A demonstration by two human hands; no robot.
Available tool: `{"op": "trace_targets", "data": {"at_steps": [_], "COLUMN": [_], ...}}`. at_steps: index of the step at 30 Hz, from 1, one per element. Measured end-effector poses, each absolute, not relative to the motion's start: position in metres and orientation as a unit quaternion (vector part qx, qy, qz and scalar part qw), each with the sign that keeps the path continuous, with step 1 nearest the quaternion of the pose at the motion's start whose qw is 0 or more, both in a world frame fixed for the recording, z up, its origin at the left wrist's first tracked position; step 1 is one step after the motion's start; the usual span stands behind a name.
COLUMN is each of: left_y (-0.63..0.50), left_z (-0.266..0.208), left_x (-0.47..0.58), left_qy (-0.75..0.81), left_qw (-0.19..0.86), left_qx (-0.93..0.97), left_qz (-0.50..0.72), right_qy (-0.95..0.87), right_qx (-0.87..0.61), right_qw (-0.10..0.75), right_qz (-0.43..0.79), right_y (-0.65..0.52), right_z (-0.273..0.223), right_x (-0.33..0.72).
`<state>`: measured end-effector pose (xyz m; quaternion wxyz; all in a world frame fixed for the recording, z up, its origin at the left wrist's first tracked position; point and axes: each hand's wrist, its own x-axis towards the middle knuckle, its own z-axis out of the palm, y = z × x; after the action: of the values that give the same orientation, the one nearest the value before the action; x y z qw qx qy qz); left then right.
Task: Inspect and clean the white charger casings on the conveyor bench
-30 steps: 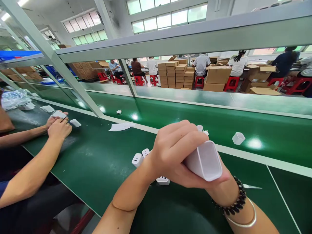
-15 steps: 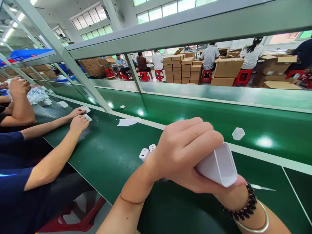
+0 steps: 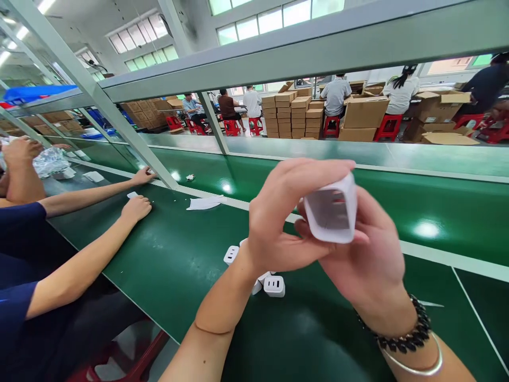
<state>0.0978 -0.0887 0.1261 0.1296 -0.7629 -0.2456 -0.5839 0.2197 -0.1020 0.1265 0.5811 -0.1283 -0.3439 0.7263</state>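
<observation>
By the desk's [image 3: 178, 265] far edge, I'm raising the white shell [image 3: 350, 212], baring more inside, left hand [image 3: 282, 220] gripping, right hand [image 3: 376, 252] cupped, its grip unclear.

One left hand [image 3: 278, 212] and one right hand [image 3: 377, 254] showed right of centre, with one white case [image 3: 332, 212]. At least four white plugs [image 3: 274, 286] lay below centre, some partly hidden. Toward the lower right were one black bracelet [image 3: 407, 339], one silver bangle [image 3: 425, 370] and one pointed tool [image 3: 432, 304]. The nearest co-worker's two hands [image 3: 137, 208] showed at left. At least six people [image 3: 336, 95] sat along the upper part; the boxes [image 3: 292, 114] overlapped too much to count.
</observation>
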Motion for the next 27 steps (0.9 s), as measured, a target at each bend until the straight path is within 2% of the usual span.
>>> {"op": "trace_targets", "data": {"at_steps": [2, 5, 7, 10, 14, 19, 23, 27], "left_y": [-0.087, -0.089, -0.088, -0.078, -0.050, -0.040, -0.048, -0.062], "left_z": [0.130, 0.130, 0.126, 0.116, 0.104, 0.100, 0.108, 0.118], "left_x": [0.095, 0.099, 0.108, 0.121, 0.120, 0.100, 0.099, 0.101], "left_qy": [-0.217, -0.203, -0.223, -0.320, -0.428, -0.399, -0.412, -0.453], "left_qw": [0.166, 0.226, 0.213, 0.139, 0.078, 0.059, 0.088, 0.064], "left_qx": [-0.741, -0.703, -0.689, -0.669, -0.681, -0.741, -0.755, -0.778], "left_qz": [-0.614, -0.643, -0.656, -0.656, -0.589, -0.538, -0.502, -0.431], "right_qy": [-0.374, -0.467, -0.513, -0.520, -0.503, -0.527, -0.585, -0.622], "right_qx": [-0.118, -0.131, -0.161, -0.202, -0.241, -0.215, -0.204, -0.193], "right_qw": [0.640, 0.666, 0.678, 0.728, 0.722, 0.679, 0.686, 0.701], "right_qz": [0.661, 0.566, 0.501, 0.399, 0.410, 0.464, 0.380, 0.291], "right_y": [-0.109, -0.120, -0.121, -0.107, -0.070, -0.042, -0.035, -0.035], "right_z": [0.134, 0.138, 0.133, 0.117, 0.098, 0.099, 0.101, 0.101], "right_x": [0.227, 0.230, 0.223, 0.203, 0.193, 0.207, 0.212, 0.211]}}
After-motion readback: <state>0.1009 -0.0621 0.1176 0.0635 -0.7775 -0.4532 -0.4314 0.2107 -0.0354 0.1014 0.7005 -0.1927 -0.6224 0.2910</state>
